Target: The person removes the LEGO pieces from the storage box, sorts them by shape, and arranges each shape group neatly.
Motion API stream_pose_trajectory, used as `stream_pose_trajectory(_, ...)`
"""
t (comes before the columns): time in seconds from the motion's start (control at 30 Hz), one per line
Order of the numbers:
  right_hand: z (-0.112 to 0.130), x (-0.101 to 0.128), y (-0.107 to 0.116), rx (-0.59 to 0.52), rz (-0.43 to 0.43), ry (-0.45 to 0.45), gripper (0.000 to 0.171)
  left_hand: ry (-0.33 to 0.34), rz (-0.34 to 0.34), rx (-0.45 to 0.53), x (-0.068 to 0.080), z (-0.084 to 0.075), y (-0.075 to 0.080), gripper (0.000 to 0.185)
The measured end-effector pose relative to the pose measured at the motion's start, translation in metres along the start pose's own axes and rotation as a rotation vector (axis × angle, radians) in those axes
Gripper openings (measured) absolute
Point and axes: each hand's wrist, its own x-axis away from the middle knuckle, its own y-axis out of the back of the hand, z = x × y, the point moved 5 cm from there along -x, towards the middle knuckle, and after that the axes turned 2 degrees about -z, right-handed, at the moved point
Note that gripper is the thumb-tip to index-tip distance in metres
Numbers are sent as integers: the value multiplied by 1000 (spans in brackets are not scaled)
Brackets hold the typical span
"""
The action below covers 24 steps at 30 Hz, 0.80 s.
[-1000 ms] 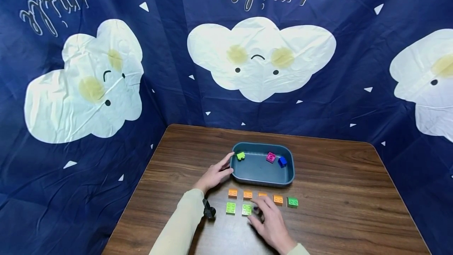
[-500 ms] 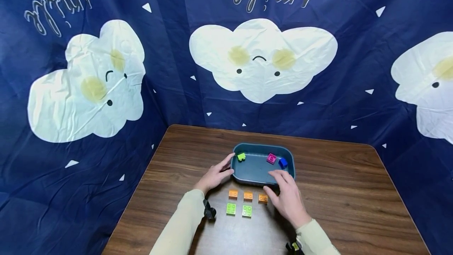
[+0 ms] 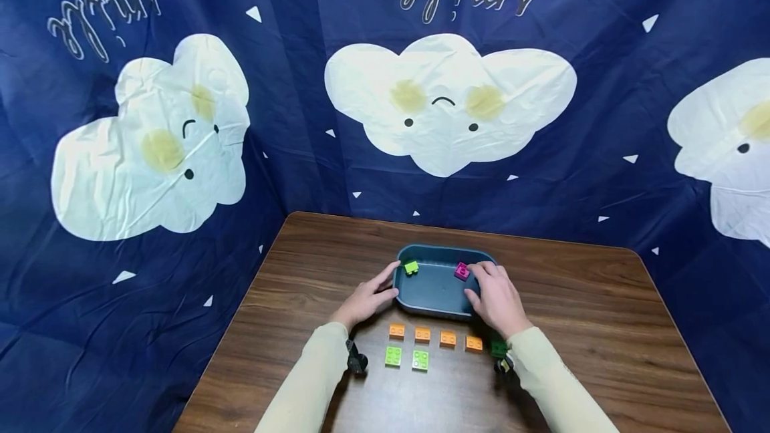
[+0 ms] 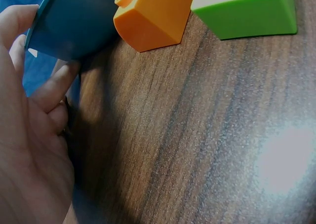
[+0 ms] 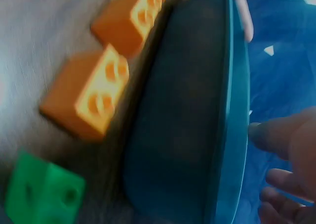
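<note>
The tray (image 3: pixel 433 293) sits mid-table (image 3: pixel 601 326), holding one lime brick (image 3: pixel 412 266) and one pink brick (image 3: pixel 462 271). The left hand (image 3: pixel 365 298) rests relaxed against its left rim. The right hand (image 3: pixel 496 299) reaches into its right end; whether its grip holds anything cannot be told. Before the tray lie four orange bricks (image 3: pixel 422 334), two lime-green bricks (image 3: pixel 393 355) and one dark green brick (image 3: pixel 498 347).

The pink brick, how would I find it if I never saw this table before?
Look for the dark teal tray in the middle of the wooden table. The pink brick lies inside it at the far right, just beside the right hand. The only other brick showing in the tray is lime green.
</note>
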Motion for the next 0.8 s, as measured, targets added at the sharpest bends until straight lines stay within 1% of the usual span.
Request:
stream_pose_trajectory(0.27,-17,-18,-12,160,56,67,47,11,-5,-3,2,-1,0,65)
stream_pose_trajectory(0.37,-18,-22,-17,216,89,91,39,13,-6,-4,1,-1,0,65)
stream_pose_trajectory(0.47,-18,-26,-23,273,131,104,26,14,-4,-4,1,-1,0,64)
stream_pose_trajectory(0.57,-19,-28,-27,327,168,105,14,28,1,4,2,-2,0,64)
stream_pose_trajectory(0.63,-19,-29,-31,359,191,104,11,32,3,12,2,-3,0,64)
stream_pose_trajectory(0.7,-20,-30,-33,380,208,95,9,39,7,16,3,-4,0,65)
stream_pose_trajectory(0.8,-23,-32,-36,399,231,75,13,35,12,24,4,-4,0,65)
